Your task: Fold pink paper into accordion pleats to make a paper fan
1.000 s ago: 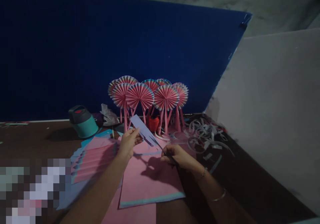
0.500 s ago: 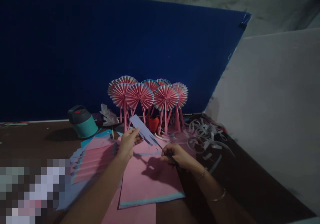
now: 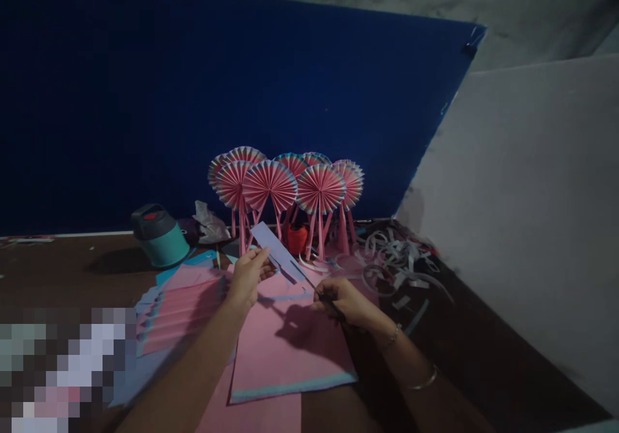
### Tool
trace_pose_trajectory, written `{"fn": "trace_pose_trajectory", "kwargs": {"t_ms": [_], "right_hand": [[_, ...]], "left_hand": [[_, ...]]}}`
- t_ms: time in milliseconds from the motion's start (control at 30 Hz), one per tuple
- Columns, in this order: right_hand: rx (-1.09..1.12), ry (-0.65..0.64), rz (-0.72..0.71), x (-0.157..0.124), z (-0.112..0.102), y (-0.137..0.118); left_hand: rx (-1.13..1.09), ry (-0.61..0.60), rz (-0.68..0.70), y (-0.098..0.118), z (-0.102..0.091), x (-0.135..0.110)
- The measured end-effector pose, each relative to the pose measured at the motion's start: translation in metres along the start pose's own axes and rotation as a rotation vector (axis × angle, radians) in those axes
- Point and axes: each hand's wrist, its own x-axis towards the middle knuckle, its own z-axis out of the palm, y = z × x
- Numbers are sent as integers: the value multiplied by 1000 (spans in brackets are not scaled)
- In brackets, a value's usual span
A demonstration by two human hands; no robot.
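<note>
A pale lilac paper strip (image 3: 269,241) is pinched in my left hand (image 3: 250,274), slanting down toward the right. My right hand (image 3: 344,300) grips dark scissors (image 3: 309,282), whose blades lie along the strip's lower end. A narrow sliver hangs partly parted from that strip. Beneath both hands lies a pink paper sheet (image 3: 294,368) with a blue-green border, darkened by the hands' shadow. Left of it are pleated pink papers (image 3: 186,313).
Several round folded paper fans (image 3: 269,188) on pink stems stand at the back, near a red object (image 3: 297,238). Curled paper offcuts (image 3: 399,262) are heaped at right. A teal and black container (image 3: 162,236) stands at left, before a blue board (image 3: 217,84).
The scissor blades look more closed along the strip than before. Both hands stay almost in the same place.
</note>
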Motion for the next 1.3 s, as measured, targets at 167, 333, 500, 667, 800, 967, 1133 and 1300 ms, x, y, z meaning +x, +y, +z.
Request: {"fn": "trace_pose_trajectory", "kwargs": {"t_ms": [167, 333, 500, 667, 800, 967, 1133, 1300], "right_hand": [[-18, 17, -18, 0, -1, 3], [4, 44, -22, 1, -1, 5], [14, -8, -17, 0, 1, 2], [49, -16, 7, -1, 4, -3], [69, -27, 28, -2, 5, -6], [84, -33, 12, -4, 6, -8], [81, -48, -12, -4, 6, -8], [94, -39, -16, -2, 7, -6]], "left_hand": [[-7, 9, -1, 0, 0, 1], [-13, 14, 0, 0, -1, 2], [-13, 5, 2, -1, -2, 3], [-8, -11, -5, -3, -1, 3], [0, -12, -5, -3, 0, 3], [28, -20, 3, -4, 2, -1], [59, -44, 21, -9, 6, -4], [98, -81, 29, -13, 9, -5]]}}
